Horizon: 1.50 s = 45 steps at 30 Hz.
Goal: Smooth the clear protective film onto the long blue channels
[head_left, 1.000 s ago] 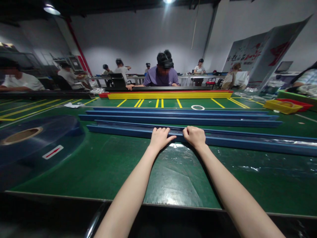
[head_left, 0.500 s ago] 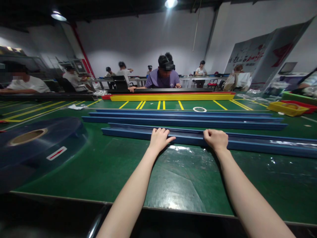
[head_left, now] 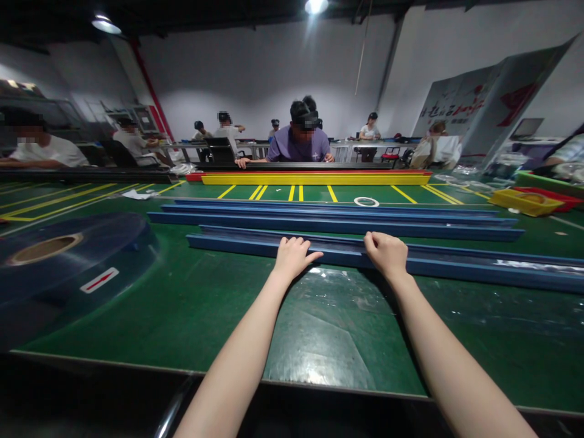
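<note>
A long blue channel strip (head_left: 232,243) lies across the green table in front of me. My left hand (head_left: 294,255) rests on it, fingers curled over into the groove and thumb stretched along the front wall. To the right, my right hand (head_left: 387,250) is closed like a fist on the same strip; whatever its fingers pinch is hidden. Glossy clear film (head_left: 524,265) shows in the groove farther right. Just behind lie more blue channel strips (head_left: 456,228), parallel to the first. Nearer me, a clear plastic sheet (head_left: 319,340) lies flat on the table.
A big roll of clear film (head_left: 118,237) stands on the left. Farther back are a white tape ring (head_left: 366,202), yellow and red strips (head_left: 314,179) and a yellow bin (head_left: 524,202). A co-worker in purple (head_left: 298,143) sits opposite; several others sit behind.
My right hand has slid a little to the left along the blue channel strip, nearer my left hand. The left hand stays in place on it.
</note>
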Tool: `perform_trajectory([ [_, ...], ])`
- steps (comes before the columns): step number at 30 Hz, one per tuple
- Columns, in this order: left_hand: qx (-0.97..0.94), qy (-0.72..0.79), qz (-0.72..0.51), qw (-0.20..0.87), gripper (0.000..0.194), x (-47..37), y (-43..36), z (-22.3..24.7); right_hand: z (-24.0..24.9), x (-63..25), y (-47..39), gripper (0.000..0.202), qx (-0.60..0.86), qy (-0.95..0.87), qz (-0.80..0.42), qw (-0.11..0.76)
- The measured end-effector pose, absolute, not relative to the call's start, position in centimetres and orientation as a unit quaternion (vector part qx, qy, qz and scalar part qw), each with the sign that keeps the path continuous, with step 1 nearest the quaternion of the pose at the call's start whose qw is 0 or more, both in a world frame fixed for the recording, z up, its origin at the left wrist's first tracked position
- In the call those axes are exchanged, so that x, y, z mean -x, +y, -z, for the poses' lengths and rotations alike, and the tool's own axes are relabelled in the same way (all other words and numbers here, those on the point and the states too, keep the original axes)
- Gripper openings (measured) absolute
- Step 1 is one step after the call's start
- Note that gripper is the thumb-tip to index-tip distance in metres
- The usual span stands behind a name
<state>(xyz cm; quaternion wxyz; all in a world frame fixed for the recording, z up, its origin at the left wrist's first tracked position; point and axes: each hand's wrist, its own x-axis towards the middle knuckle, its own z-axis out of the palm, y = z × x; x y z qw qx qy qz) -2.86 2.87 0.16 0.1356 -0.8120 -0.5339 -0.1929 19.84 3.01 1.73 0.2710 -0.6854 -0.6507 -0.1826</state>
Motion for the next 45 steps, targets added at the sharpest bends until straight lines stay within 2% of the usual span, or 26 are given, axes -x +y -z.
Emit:
perform_trajectory([
  [9,0.806,-0.546,0.194,0.117,0.053,2.8,3.0,-0.2,-0.3,-17.4,3.1,0.039,0.599,-0.732,0.194,0.261],
  [27,0.804,-0.552,0.192,0.109,0.052,2.7,3.0,-0.4,-0.9,-17.1,3.2,0.042,0.635,-0.724,0.154,0.219],
  [45,0.805,-0.550,0.191,0.118,0.053,2.7,3.0,-0.2,-0.9,-17.0,3.0,0.042,0.632,-0.730,0.146,0.213],
])
